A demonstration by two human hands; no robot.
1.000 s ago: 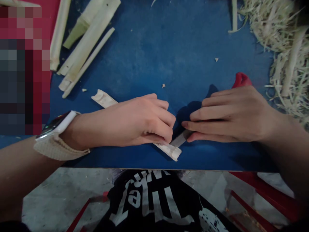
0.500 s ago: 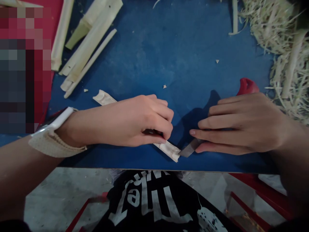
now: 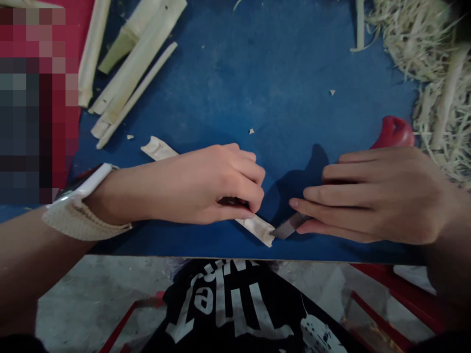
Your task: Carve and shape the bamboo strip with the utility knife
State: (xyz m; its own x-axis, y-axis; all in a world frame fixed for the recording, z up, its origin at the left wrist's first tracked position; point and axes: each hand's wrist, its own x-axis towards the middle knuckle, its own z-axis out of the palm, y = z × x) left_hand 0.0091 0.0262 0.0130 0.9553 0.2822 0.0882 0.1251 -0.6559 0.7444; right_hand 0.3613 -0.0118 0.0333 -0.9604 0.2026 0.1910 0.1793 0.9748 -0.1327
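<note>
A pale split strip, bamboo by its look (image 3: 257, 229), lies slantwise on the blue tabletop near its front edge. My left hand (image 3: 231, 184) is closed over its middle, with the thumb and fingers pinching it. In my right hand (image 3: 375, 193) is a knife (image 3: 289, 226), held low with its blade between thumb and forefinger. The blade's tip touches the strip's near right end. Behind the fingers shows the knife's red handle (image 3: 397, 131); the part between is hidden by the hand.
Several split bamboo pieces (image 3: 136, 73) lie at the far left of the blue table (image 3: 279, 63). A heap of pale shavings (image 3: 401, 44) covers the right side. Small chips (image 3: 251, 131) are scattered about. Red stool parts (image 3: 405, 294) stand below the table edge.
My right hand and the knife's red handle have swung a little to the right, while the blade tip stays at the strip's end. The left hand and strip hold nearly still.
</note>
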